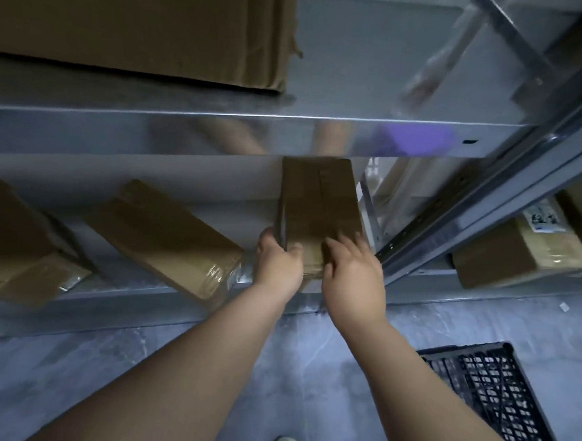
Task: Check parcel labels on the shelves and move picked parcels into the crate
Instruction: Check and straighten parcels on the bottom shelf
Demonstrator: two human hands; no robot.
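Note:
A brown cardboard parcel (318, 201) lies on the lower metal shelf (141, 300), its near end at the shelf's front edge. My left hand (278, 264) grips its near left corner, thumb on top. My right hand (352, 275) rests on its near right end, fingers spread over the top face. No label shows on the parcel's top. A black plastic crate (496, 400) stands on the floor at the lower right.
Two more brown parcels (169, 240) (18, 248) lie to the left on the same shelf. A large carton (141, 23) sits on the upper shelf. A labelled parcel (526, 248) lies in the neighbouring bay, past the steel upright (480, 218). Grey floor below.

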